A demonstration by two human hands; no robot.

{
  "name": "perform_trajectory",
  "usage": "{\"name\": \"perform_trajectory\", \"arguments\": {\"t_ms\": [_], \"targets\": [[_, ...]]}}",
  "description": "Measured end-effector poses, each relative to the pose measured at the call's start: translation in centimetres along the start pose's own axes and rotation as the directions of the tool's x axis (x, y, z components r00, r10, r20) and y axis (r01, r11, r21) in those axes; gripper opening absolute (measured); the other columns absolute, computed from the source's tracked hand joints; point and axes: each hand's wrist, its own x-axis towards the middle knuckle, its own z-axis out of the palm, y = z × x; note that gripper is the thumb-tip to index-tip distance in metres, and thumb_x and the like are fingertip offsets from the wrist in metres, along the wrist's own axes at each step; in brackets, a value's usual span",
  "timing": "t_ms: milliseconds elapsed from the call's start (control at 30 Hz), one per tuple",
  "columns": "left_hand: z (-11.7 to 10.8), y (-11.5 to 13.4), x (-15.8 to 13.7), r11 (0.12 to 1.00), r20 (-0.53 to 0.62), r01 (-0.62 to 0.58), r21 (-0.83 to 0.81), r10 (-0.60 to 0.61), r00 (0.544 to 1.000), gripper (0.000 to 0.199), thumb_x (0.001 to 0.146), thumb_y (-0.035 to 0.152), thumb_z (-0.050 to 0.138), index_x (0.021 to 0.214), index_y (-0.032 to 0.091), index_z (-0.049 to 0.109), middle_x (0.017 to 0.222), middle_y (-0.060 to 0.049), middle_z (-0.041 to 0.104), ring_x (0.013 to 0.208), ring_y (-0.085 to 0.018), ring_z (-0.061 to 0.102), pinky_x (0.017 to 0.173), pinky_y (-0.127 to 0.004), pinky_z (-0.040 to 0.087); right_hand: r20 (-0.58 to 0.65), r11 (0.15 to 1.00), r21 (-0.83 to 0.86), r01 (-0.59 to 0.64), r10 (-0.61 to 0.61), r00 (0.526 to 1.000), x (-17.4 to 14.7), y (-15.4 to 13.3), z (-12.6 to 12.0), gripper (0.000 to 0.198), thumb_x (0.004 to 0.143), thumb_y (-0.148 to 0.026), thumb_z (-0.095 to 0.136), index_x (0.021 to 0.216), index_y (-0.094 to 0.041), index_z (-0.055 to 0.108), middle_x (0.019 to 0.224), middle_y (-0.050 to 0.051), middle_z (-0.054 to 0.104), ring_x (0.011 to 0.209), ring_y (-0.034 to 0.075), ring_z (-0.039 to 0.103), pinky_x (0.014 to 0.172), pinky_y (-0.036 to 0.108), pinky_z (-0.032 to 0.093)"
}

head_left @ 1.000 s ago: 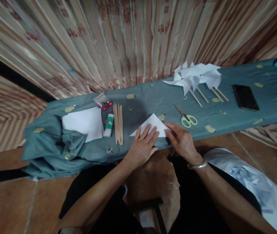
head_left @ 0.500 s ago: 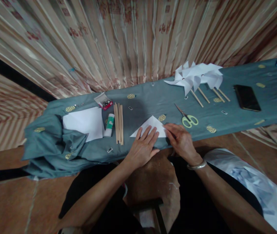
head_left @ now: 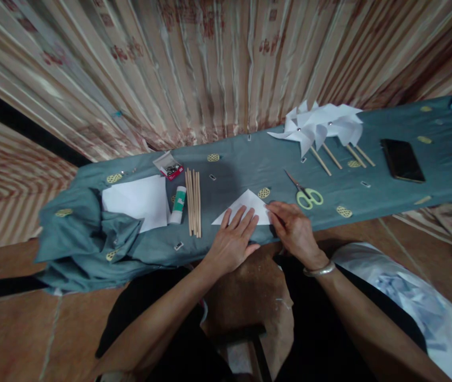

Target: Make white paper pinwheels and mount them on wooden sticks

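A white sheet of paper folded into a triangle lies near the front edge of the cloth-covered table, its peak pointing away from me. My left hand rests flat on it with fingers spread. At the triangle's right side, my right hand has its fingers bent together, with the thumb and fingertips on the paper's edge. Beyond that hand lie scissors with yellow-green handles. Several wooden sticks lie left of the triangle, beside a green and white glue stick.
White paper sheets and a small open box of metal pins are at the left. Several paper pinwheels on sticks lie at the back right, near a black phone. A white plastic bag stands on the floor.
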Motion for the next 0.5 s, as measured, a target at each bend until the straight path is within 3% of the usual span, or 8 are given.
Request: {"name": "perform_trajectory", "arguments": {"t_ms": [333, 500], "targets": [[-0.15, 0.06, 0.08, 1.000, 0.009, 0.004, 0.004, -0.004, 1.000, 0.064, 0.091, 0.047, 0.051, 0.143, 0.012, 0.038, 0.152, -0.015, 0.038, 0.144, -0.031, 0.027, 0.117, -0.054, 0.019, 0.004, 0.999, -0.041, 0.014, -0.014, 1.000, 0.07, -0.12, 0.06, 0.032, 0.097, -0.029, 0.042, 0.110, -0.018, 0.069, 0.109, 0.012, 0.070, 0.099, 0.027, 0.063, 0.093, 0.047, 0.050], [0.08, 0.02, 0.06, 1.000, 0.013, 0.001, 0.006, -0.001, 1.000, 0.066, 0.090, 0.047, 0.053, 0.144, 0.012, 0.036, 0.153, -0.014, 0.036, 0.145, -0.032, 0.026, 0.117, -0.055, 0.018, -0.018, 0.995, -0.089, 0.040, -0.042, 0.999, -0.12, -0.66, 0.11, 0.032, 0.093, -0.037, 0.051, 0.108, -0.013, 0.068, 0.110, 0.016, 0.069, 0.099, 0.028, 0.062, 0.091, 0.044, 0.051]]}}
